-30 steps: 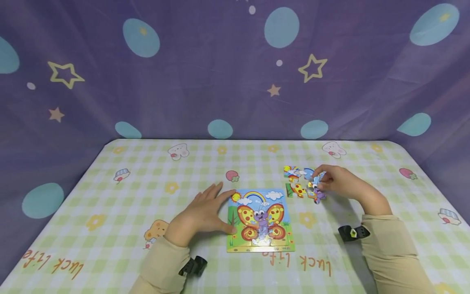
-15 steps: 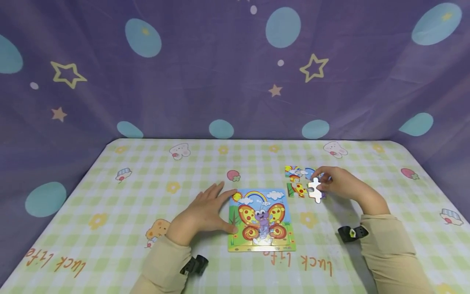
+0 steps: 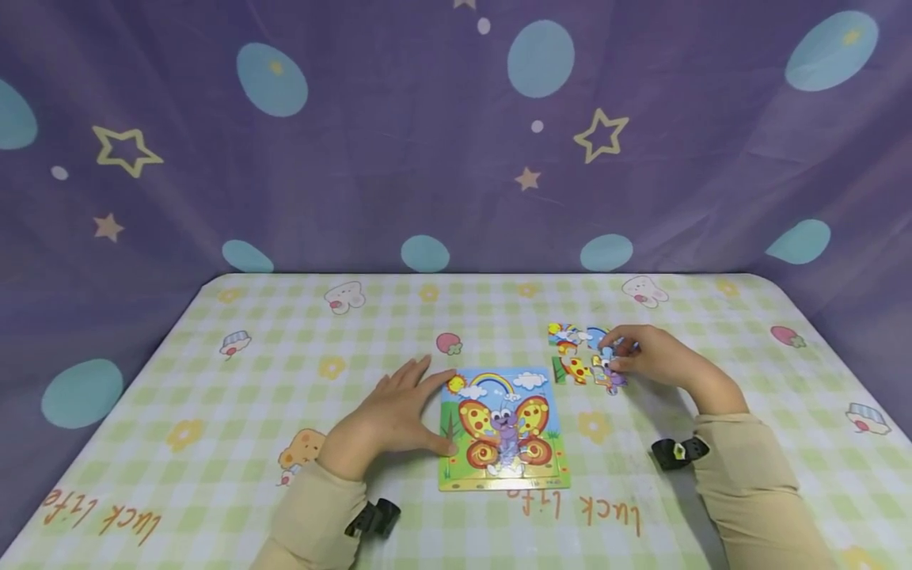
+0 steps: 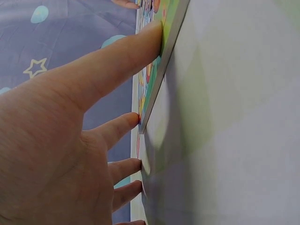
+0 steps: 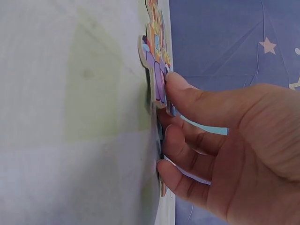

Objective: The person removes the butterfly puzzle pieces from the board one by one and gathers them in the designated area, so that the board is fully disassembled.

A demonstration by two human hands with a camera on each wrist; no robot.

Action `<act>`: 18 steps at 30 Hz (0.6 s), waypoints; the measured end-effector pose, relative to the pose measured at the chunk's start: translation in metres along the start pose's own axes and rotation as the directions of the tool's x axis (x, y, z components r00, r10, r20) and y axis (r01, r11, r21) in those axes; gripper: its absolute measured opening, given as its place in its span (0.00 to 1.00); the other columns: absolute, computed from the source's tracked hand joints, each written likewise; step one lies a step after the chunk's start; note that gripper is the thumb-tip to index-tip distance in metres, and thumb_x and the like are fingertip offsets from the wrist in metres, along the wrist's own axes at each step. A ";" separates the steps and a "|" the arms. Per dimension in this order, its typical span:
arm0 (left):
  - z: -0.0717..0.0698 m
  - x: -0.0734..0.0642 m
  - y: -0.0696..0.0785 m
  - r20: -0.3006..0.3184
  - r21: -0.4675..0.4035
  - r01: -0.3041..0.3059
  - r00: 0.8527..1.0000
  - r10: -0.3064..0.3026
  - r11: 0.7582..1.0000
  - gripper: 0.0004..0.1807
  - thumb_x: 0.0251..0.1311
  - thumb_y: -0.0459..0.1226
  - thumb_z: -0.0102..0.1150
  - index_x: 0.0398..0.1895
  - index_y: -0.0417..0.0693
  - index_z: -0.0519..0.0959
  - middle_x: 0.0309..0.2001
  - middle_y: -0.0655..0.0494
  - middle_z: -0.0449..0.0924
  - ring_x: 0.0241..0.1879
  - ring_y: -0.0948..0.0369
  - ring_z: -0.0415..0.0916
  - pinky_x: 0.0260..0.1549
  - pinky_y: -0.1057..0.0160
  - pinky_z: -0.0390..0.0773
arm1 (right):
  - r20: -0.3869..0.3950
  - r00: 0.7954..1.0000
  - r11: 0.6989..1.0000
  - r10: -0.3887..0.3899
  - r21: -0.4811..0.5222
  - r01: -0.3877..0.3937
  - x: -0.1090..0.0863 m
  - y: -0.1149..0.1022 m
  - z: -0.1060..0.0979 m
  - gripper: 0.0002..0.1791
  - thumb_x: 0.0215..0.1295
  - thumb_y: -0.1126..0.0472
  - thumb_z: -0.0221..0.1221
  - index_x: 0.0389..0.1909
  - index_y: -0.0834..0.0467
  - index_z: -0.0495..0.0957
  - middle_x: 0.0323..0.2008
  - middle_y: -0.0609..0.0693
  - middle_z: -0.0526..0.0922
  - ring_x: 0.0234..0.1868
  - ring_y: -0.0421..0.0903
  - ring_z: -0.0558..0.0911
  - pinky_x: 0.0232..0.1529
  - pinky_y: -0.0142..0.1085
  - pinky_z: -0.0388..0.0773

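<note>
My left hand (image 3: 392, 416) has its fingers spread on the tablecloth, with its thumb and forefinger at the left side of a square butterfly jigsaw board (image 3: 523, 435). In the left wrist view the thumb presses on the green border of the board. To the right of the board, my right hand (image 3: 651, 356) pinches a purple butterfly-body jigsaw piece (image 3: 613, 378). The right wrist view shows the thumb against this printed jigsaw piece (image 5: 158, 77), its other fingers curled close behind. Part of the piece is hidden by the fingers.
Beside the held piece lie several loose jigsaw pieces: a sun piece (image 3: 563, 334), a rainbow piece (image 3: 595, 337) and a red-and-yellow wing piece (image 3: 572, 370). A checked cloth (image 3: 399, 514) covers the table. Behind its far edge hangs a purple curtain (image 3: 370, 142).
The piece at my right fingertips looked bright white half a second ago and now shows its purple and blue print. Both hands stay in nearly the same places.
</note>
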State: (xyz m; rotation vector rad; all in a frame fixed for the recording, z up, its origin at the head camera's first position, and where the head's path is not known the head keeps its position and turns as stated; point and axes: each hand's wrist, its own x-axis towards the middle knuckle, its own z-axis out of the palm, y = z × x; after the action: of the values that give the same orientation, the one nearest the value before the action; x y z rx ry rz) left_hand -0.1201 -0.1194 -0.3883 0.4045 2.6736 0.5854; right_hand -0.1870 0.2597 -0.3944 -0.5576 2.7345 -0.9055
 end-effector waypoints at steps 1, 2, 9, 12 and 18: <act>0.000 0.000 0.000 0.000 -0.001 0.000 1.000 0.000 1.000 0.56 0.41 0.54 0.78 0.76 0.59 0.61 0.79 0.46 0.43 0.77 0.46 0.39 0.73 0.40 0.42 | 0.002 1.000 1.000 0.002 -0.001 -0.002 0.000 0.000 0.000 0.13 0.63 0.66 0.66 0.47 0.64 0.80 0.32 0.51 0.80 0.30 0.44 0.74 0.32 0.39 0.72; 0.000 0.000 0.000 -0.001 -0.003 -0.002 1.000 0.002 1.000 0.55 0.41 0.54 0.78 0.76 0.59 0.61 0.79 0.45 0.43 0.77 0.45 0.39 0.73 0.40 0.42 | 0.005 1.000 1.000 0.005 -0.004 -0.005 0.000 0.000 0.000 0.13 0.63 0.65 0.66 0.47 0.64 0.80 0.32 0.51 0.80 0.31 0.44 0.75 0.32 0.39 0.72; -0.002 -0.001 0.002 0.002 -0.010 -0.005 1.000 0.005 1.000 0.55 0.41 0.53 0.78 0.76 0.60 0.61 0.79 0.46 0.43 0.77 0.46 0.39 0.73 0.40 0.41 | -0.002 1.000 1.000 0.011 -0.026 -0.011 -0.001 -0.001 -0.002 0.14 0.62 0.65 0.67 0.47 0.64 0.80 0.32 0.52 0.80 0.31 0.45 0.75 0.32 0.39 0.72; -0.002 -0.002 0.003 0.003 -0.012 -0.010 1.000 0.010 1.000 0.55 0.41 0.54 0.78 0.76 0.59 0.61 0.79 0.46 0.43 0.77 0.45 0.39 0.73 0.40 0.42 | -0.002 1.000 1.000 0.013 -0.026 -0.013 -0.001 -0.001 -0.002 0.14 0.62 0.65 0.67 0.47 0.64 0.80 0.32 0.51 0.80 0.31 0.45 0.75 0.31 0.39 0.72; -0.002 -0.002 0.001 0.001 -0.010 -0.004 1.000 0.004 1.000 0.56 0.40 0.54 0.78 0.76 0.59 0.61 0.79 0.46 0.43 0.77 0.45 0.39 0.73 0.40 0.42 | -0.004 1.000 1.000 0.008 -0.009 -0.008 -0.001 -0.002 -0.003 0.16 0.59 0.64 0.69 0.47 0.64 0.80 0.32 0.51 0.80 0.31 0.44 0.75 0.32 0.39 0.72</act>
State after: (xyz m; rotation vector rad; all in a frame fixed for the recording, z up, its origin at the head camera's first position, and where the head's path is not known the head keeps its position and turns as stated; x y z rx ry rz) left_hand -0.1192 -0.1198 -0.3861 0.4075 2.6680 0.5994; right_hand -0.1864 0.2598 -0.3907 -0.5467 2.7436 -0.8943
